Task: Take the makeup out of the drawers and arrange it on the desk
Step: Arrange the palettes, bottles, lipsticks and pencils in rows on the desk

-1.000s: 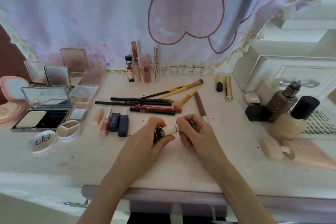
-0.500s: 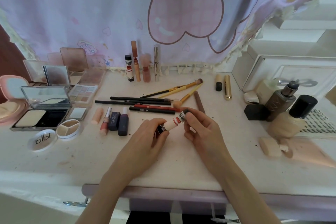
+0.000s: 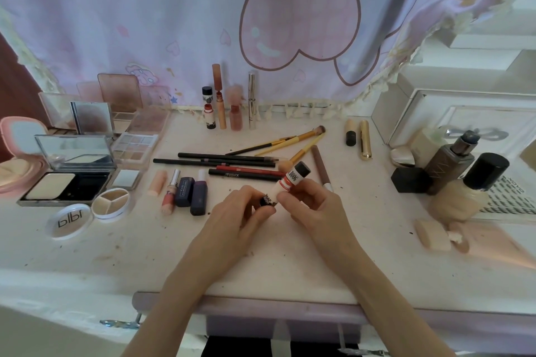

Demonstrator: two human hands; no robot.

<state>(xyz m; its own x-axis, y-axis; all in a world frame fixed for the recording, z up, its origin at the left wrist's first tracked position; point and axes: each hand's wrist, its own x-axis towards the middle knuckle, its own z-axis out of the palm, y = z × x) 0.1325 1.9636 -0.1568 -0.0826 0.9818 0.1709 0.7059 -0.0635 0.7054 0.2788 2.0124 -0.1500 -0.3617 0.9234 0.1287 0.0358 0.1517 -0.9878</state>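
Both hands met above the middle of the bench (image 3: 290, 264), sharing one small tube (image 3: 285, 186). The left hand (image 3: 232, 223) had its grip clamped on the tube's black lower end, thumb and fingertips pinching it. The right hand (image 3: 313, 206) had its grip closed round the pale middle of the tube, just below the red band. The tube was tilted, its black-topped white cap pointing up and away to the right, held clear of the bench.

Just behind it lay a row of pencils (image 3: 226, 160) and several brushes (image 3: 290, 139), side by side and crossing. To the left lay four lipsticks (image 3: 185, 191) in a line, with open powder cases (image 3: 66, 180) and a shadow tray (image 3: 133, 145) beyond them. Four slim bottles (image 3: 229, 104) stood upright at the back against the curtain (image 3: 203, 9). At the right stood foundation bottles (image 3: 461, 182) close together.
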